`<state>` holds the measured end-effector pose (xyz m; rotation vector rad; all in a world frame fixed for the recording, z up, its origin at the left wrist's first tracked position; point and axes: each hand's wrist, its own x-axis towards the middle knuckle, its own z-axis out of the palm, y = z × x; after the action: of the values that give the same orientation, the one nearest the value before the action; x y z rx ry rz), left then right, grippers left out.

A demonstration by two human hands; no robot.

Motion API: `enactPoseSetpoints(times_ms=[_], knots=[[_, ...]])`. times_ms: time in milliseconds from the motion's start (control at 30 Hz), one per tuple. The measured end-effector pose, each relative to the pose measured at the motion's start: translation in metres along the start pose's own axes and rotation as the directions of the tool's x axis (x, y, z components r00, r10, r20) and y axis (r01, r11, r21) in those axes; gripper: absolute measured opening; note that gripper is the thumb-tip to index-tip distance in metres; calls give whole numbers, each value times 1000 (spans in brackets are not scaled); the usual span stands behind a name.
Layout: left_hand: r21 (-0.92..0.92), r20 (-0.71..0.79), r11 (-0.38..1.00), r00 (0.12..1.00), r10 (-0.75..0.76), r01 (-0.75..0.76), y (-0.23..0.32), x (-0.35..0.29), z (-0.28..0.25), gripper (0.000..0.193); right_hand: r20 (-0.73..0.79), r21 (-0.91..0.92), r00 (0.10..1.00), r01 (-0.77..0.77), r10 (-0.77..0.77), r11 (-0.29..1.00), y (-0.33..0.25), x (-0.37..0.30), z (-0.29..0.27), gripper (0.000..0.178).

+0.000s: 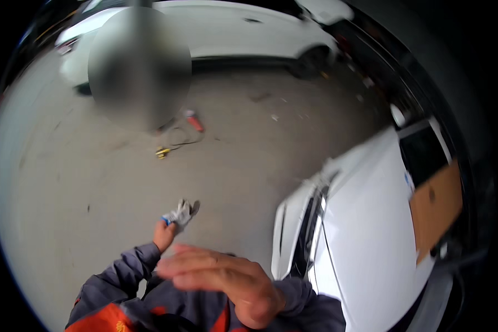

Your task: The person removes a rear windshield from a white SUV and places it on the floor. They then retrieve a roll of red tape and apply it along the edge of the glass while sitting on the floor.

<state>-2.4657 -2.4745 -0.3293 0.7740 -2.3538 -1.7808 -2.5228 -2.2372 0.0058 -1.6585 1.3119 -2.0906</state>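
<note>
My left hand (164, 237) reaches forward over the floor at the lower left, its bare fingers closed around a whitish work glove (179, 214) with a blue edge. A small dark oval patch shows at the glove's far side; I cannot make out whether it belongs to it. Close to the camera, my right hand (227, 276) is bare and held across in front of my body. Its fingers are stretched out to the left, slightly blurred, with nothing in them.
A white car (343, 221) with a brown cardboard sheet (436, 213) on it stands close on my right. Across the floor is another white car (232, 30). A red tool (194, 120) and a yellow piece (161, 152) lie by a dark cable. A round grey blur covers the upper left.
</note>
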Motion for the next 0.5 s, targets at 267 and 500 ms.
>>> enactPoseSetpoints(times_ms=[267, 500], knots=[[494, 298, 761, 904, 307, -421, 32, 293, 103, 13, -37, 136, 994, 103, -99, 985, 96, 66, -221, 20], [944, 271, 324, 727, -631, -71, -93, 385, 86, 23, -277, 67, 961, 12, 7, 998, 155, 189, -452, 18]])
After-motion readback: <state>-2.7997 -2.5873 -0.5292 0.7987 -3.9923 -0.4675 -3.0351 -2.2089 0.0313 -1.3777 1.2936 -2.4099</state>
